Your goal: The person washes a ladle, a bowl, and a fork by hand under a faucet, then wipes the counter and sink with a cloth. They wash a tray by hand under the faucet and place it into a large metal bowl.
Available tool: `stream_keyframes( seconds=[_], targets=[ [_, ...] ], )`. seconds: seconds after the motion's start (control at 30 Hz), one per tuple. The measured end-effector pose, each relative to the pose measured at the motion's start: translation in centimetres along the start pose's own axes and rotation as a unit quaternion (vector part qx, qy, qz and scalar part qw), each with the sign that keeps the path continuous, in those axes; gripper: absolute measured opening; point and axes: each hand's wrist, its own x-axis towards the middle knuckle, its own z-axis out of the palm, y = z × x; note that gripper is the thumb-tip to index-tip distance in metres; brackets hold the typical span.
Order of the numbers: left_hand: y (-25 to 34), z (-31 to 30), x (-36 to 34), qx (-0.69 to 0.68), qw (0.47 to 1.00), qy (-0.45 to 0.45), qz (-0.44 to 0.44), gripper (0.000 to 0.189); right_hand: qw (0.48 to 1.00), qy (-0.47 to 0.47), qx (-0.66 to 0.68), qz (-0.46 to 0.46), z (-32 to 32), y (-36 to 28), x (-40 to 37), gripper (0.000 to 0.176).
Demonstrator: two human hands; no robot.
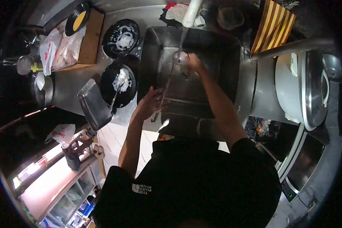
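Note:
A ladle-like utensil (179, 57) with a round head and a long thin handle slants across the steel sink (231, 41). Its head lies under the water running from the white tap (191, 13). My right hand (194, 62) is closed at the head, its fingertips partly hidden. Over the near left part of the sink, my left hand (151, 103) has its fingers loosely around the lower handle. Just below that hand, a small white spoon-shaped end (164, 124) shows at the sink's front edge; whether it belongs to the utensil cannot be made out.
Left of the sink stand two black pans (109, 42) (107, 81) with white foam, the nearer one holding a utensil. A dark rectangular pan (93, 104) and a cardboard box (91, 41) with bags lie further left. A striped board (271, 28) and a white cooker (288, 85) stand right.

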Motion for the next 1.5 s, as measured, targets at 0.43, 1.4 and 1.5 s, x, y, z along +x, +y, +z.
stream_keyframes(
  seconds=[0.43, 1.4, 1.5],
  targets=[
    [-1.0, -1.0, 17.6, 0.498, 0.853, 0.043, 0.147, 0.039, 0.991, 0.092, 0.081, -0.056, -5.7, -8.3, -1.5, 0.029],
    [-2.0, -4.9, 19.7, 0.503, 0.779, 0.204, 0.314, 0.024, 0.948, -0.071, 0.292, 0.101, -7.0, -11.1, -3.3, 0.024],
    [-0.7, -1.4, 17.8, 0.540, 0.794, 0.177, 0.216, 0.029, 0.995, -0.026, 0.079, 0.055, -10.5, -12.6, -4.2, 0.033]
  ],
)
